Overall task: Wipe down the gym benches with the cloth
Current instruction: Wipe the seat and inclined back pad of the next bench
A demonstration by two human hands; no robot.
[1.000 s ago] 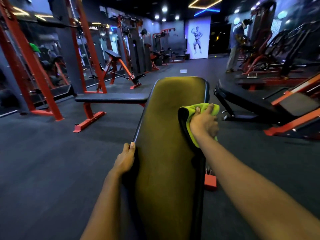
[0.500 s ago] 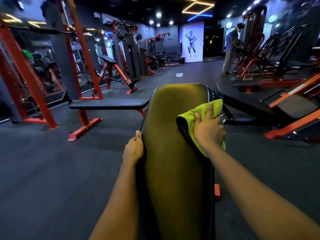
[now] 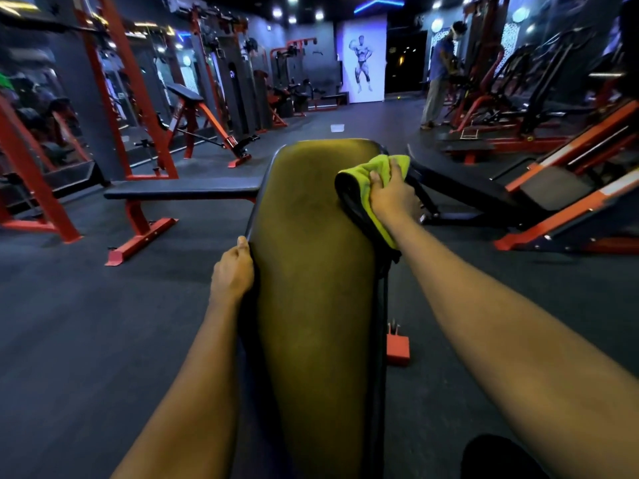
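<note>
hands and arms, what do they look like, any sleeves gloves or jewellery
Both forearms are bare right to the frame edge, with no sleeve in view. The left hand and the right hand wear no gloves. No ring, watch or wristband shows on the sides facing the camera.

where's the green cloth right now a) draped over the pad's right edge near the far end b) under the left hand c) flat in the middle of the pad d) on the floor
a: the right hand presses the green cloth over the right edge of the bench pad near its far end; the left hand grips the bare left edge.
</note>
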